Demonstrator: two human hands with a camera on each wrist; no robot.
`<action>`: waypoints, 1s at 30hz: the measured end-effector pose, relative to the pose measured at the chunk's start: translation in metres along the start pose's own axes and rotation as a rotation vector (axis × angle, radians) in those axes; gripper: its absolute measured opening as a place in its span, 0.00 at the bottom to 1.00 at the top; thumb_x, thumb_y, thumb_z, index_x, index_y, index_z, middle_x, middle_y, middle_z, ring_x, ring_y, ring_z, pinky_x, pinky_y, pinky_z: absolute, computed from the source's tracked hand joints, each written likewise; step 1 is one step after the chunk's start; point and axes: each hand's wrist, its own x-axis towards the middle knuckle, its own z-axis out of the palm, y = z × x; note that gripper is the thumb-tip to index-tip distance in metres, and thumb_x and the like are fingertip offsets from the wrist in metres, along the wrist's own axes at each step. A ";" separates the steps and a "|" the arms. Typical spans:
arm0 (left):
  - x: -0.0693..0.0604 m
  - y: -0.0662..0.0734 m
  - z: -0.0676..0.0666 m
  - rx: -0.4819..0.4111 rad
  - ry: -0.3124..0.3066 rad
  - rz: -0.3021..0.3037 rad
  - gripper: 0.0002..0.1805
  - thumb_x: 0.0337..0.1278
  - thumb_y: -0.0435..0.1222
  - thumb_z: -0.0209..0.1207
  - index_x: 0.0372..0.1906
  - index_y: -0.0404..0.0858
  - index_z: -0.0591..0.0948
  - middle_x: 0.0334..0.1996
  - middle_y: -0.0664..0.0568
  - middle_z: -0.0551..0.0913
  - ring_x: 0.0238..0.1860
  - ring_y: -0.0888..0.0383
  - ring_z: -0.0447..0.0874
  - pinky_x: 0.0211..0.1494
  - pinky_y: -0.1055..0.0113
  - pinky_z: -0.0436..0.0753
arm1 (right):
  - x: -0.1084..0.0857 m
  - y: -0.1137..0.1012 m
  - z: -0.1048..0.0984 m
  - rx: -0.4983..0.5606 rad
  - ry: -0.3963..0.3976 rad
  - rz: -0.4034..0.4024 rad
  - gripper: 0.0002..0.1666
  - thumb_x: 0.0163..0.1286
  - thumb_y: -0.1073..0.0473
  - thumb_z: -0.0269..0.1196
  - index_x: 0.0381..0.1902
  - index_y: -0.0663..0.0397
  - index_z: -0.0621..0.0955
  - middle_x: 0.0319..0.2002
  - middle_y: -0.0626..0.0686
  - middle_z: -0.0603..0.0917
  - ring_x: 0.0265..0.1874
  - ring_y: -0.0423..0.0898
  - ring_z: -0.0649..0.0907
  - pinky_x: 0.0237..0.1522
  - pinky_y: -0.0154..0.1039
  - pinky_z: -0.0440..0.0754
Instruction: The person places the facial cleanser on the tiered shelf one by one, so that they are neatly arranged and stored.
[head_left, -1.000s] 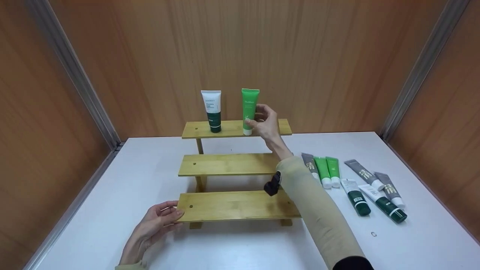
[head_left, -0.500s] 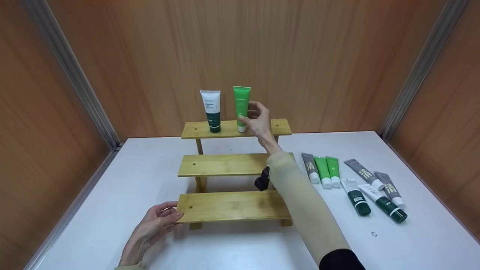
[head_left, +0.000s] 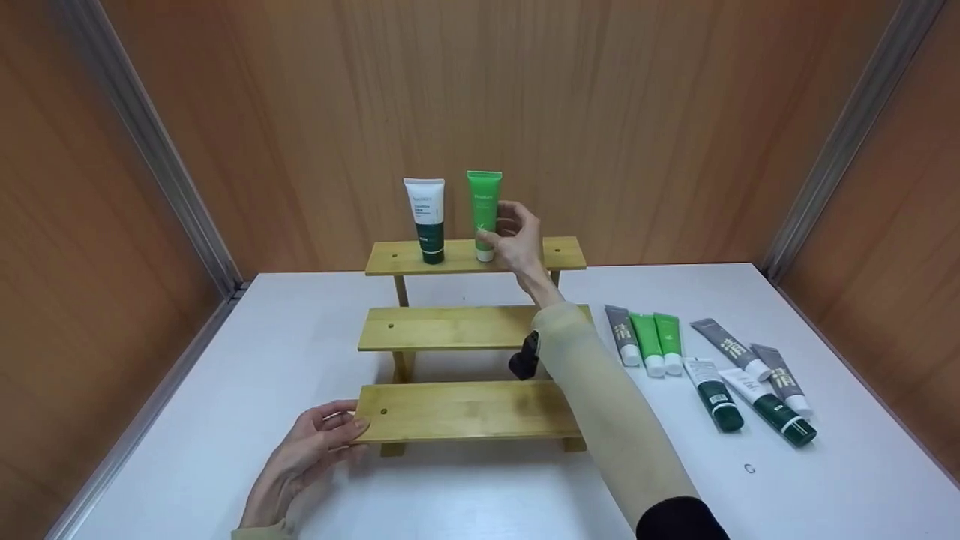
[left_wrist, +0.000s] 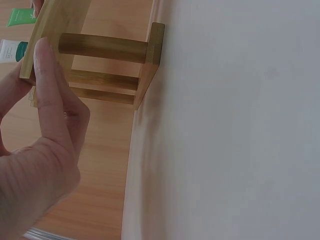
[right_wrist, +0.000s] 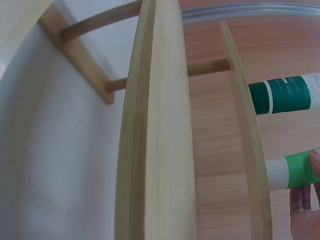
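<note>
My right hand (head_left: 520, 238) pinches a green tube (head_left: 484, 202) between thumb and fingers. The tube stands upright, white cap down, on the top tier of a three-tier wooden display stand (head_left: 450, 330). To its left on that tier stands a white and dark green tube (head_left: 426, 217), also cap down. In the right wrist view the green tube's white cap (right_wrist: 277, 174) meets the top board. My left hand (head_left: 311, 454) grips the left end of the lowest board, thumb on top and fingers beneath; the left wrist view shows a finger (left_wrist: 47, 95) against the board.
Right of the stand, several tubes lie flat on the white table (head_left: 187, 420): grey tubes (head_left: 727, 347), green tubes (head_left: 666, 337), and white and dark green tubes (head_left: 712, 394). A small ring-like bit (head_left: 749, 469) lies near them. Wood-grain panels (head_left: 480, 97) enclose the back and sides.
My right hand has shifted the green tube a little left along the top tier, toward the white and dark green tube. My left hand has kept its hold on the lowest board.
</note>
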 end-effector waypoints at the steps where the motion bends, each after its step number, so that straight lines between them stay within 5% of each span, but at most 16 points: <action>1: 0.000 0.000 0.000 0.003 -0.001 0.003 0.32 0.64 0.34 0.65 0.68 0.28 0.65 0.39 0.54 0.79 0.40 0.61 0.86 0.47 0.68 0.90 | 0.000 0.000 0.000 0.003 0.000 -0.003 0.27 0.61 0.74 0.68 0.59 0.65 0.77 0.56 0.64 0.81 0.54 0.56 0.81 0.64 0.47 0.80; 13: 0.003 0.001 0.002 0.007 0.004 -0.003 0.35 0.63 0.33 0.65 0.69 0.26 0.63 0.39 0.55 0.77 0.40 0.62 0.86 0.48 0.68 0.90 | -0.004 -0.002 -0.007 -0.002 -0.019 -0.029 0.30 0.61 0.74 0.68 0.62 0.66 0.75 0.58 0.65 0.80 0.56 0.57 0.81 0.65 0.49 0.80; 18: 0.003 0.000 0.001 -0.007 -0.012 0.002 0.31 0.64 0.33 0.65 0.67 0.28 0.66 0.39 0.55 0.78 0.40 0.62 0.86 0.49 0.67 0.90 | -0.020 -0.005 -0.023 -0.037 -0.038 -0.060 0.32 0.60 0.74 0.69 0.63 0.65 0.74 0.59 0.65 0.78 0.58 0.58 0.78 0.67 0.52 0.78; 23: 0.002 0.000 -0.002 -0.007 -0.005 -0.006 0.30 0.64 0.33 0.65 0.66 0.28 0.67 0.39 0.55 0.79 0.40 0.62 0.86 0.49 0.67 0.90 | -0.053 -0.009 -0.061 -0.118 -0.095 -0.088 0.31 0.62 0.72 0.69 0.64 0.65 0.73 0.60 0.65 0.77 0.60 0.62 0.77 0.66 0.55 0.78; 30: 0.000 -0.002 -0.004 0.000 0.005 -0.015 0.33 0.63 0.33 0.65 0.68 0.27 0.65 0.40 0.54 0.80 0.40 0.61 0.87 0.48 0.68 0.90 | -0.107 -0.005 -0.145 -0.357 -0.221 -0.095 0.29 0.65 0.66 0.69 0.63 0.63 0.75 0.62 0.63 0.78 0.61 0.58 0.77 0.68 0.57 0.77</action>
